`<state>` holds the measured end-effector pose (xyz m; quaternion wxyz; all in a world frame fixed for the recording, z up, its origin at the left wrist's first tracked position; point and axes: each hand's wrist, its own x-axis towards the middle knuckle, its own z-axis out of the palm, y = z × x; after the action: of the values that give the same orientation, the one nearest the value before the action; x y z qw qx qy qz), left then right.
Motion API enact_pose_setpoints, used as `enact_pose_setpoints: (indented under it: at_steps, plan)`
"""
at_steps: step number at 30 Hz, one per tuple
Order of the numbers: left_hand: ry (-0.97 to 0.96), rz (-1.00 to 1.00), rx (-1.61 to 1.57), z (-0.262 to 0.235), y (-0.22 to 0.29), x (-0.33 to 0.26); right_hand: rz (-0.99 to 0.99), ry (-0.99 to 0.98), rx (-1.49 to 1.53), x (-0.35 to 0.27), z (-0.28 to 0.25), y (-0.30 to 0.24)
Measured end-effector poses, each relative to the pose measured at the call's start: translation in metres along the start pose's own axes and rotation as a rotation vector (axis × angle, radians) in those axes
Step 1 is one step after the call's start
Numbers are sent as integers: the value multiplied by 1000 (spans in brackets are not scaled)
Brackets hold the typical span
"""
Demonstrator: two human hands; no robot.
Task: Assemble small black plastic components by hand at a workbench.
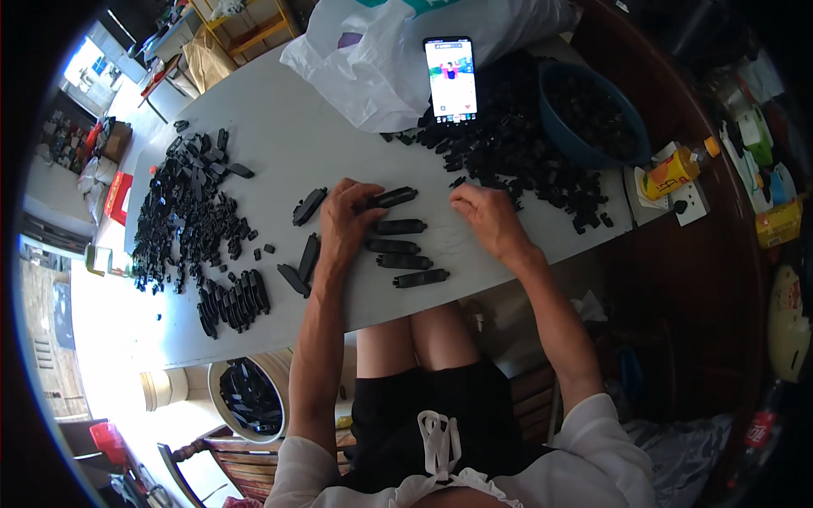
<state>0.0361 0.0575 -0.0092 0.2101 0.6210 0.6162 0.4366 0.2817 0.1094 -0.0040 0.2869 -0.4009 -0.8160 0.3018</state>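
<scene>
My left hand (345, 222) is closed at the left end of a long black plastic part (395, 197) on the table, thumb and fingers on either side of it. Below that part, several similar long black pieces (401, 227) lie in a rough column between my hands. My right hand (489, 218) is held over the table to the right of the column with its fingertips pinched together. Whatever it may hold is too small to make out. To the left of my left hand rest a few more long black pieces (310, 206), set at a slant.
A heap of small black parts (500, 152) spreads at the far right, by a blue basin (546, 106) of them. A lit phone (451, 80) stands before a white plastic bag (364, 76). Another black heap (182, 203) lies left. A bucket (283, 385) stands below the table's edge.
</scene>
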Motion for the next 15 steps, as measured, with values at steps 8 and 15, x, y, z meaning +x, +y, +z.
enact_pose_setpoints:
  at_steps: [8,15]
  plan:
    - [-1,-13,-8,-2,0,2,196,-77,412,11,-5,-13]
    - [-3,-8,-36,0,-4,1,228,-165,483,30,6,-24]
